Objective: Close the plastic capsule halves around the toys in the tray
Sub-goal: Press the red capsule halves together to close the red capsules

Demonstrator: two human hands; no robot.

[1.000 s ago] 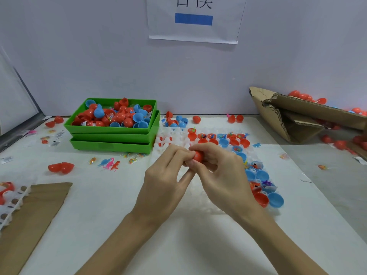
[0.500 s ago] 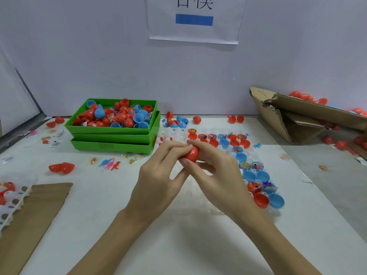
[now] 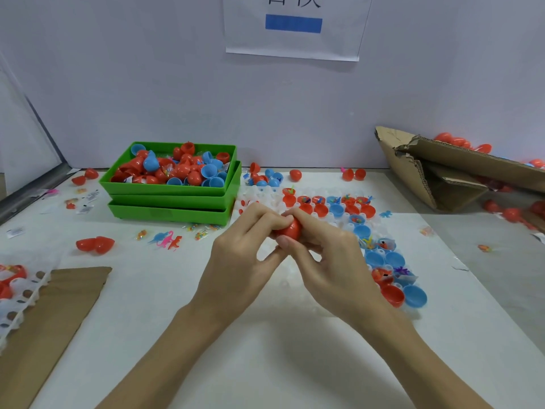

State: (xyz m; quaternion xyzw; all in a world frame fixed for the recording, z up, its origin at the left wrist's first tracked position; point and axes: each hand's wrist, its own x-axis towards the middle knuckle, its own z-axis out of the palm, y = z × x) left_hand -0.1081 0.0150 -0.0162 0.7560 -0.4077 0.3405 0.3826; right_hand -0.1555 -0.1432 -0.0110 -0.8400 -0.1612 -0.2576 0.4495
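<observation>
**A:** What's in the grip?

**B:** A red capsule (image 3: 290,228), pinched from both sides. The left hand (image 3: 250,255) has its fingertips curled on the capsule's left end; the right hand (image 3: 327,258) wraps the right end, with the thumb under it and the index finger over the top. Both hands are closed on it, raised above the table (image 3: 265,349), in front of the clear tray (image 3: 324,219).

**A:** Which way does it lie?

**B:** Its long axis looks to run roughly left to right, from one hand to the other, tipped a little toward the upper right. So I'd judge the closing push goes along that line, hands squeezing toward each other. I cannot tell whether the seam has already snapped; the fingers hide it.

**A:** And what's next in line?

**B:** The open halves (image 3: 362,231) sit in the tray behind and to the right of the grip, red and blue cups, some with small toys (image 3: 385,245) in them. They continue down toward a red half (image 3: 392,295) and a blue half (image 3: 415,296) at the near end. The right hand is nearer to all of these.

**A:** And the left side?

**B:** The stacked green bins (image 3: 174,199) full of loose halves sit well apart, back left, closer to the left hand.
</observation>
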